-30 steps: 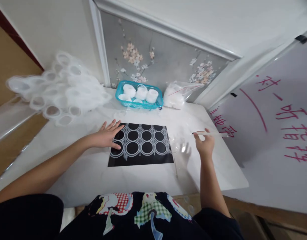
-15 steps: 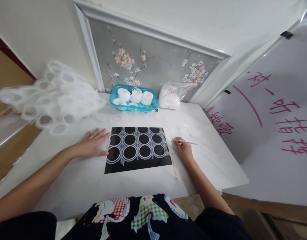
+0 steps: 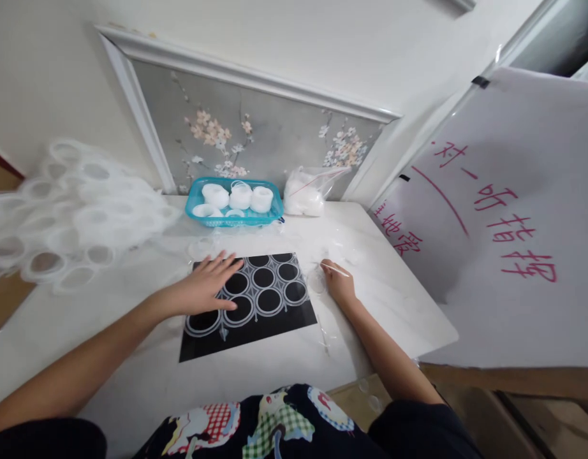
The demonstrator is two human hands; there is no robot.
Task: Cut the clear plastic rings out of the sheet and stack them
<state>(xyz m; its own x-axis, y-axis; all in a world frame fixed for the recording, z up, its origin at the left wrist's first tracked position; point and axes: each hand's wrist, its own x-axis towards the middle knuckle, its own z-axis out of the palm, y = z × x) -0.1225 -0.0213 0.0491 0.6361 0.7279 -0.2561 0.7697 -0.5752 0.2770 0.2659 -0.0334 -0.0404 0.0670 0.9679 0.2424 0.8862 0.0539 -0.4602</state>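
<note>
My left hand [image 3: 203,291] lies spread over the left part of a black sheet [image 3: 256,341], fingers apart. Rows of grey-white ring outlines with black round centres cover that sheet. In my right hand [image 3: 340,285], closed just beyond the sheet's right edge, is a thin, pale pen-like tool [image 3: 336,269], its tip pointing left. What kind of tool it is I cannot make out. Beside the tip a faint clear ring [image 3: 317,280] lies on the table. A thin clear strip [image 3: 324,335] rests below it.
At the back stands a blue basket [image 3: 275,210] holding several stacks of white rings. Right of it sits a zip bag [image 3: 306,194] with white contents. A big heap of translucent rings [image 3: 78,217] fills the left side of the white table [image 3: 394,306]. A whiteboard [image 3: 523,319] stands right.
My left hand has moved right, from the sheet's left edge onto its printed rings. My right hand stays near the right edge with the tool. The camera view has shifted.
</note>
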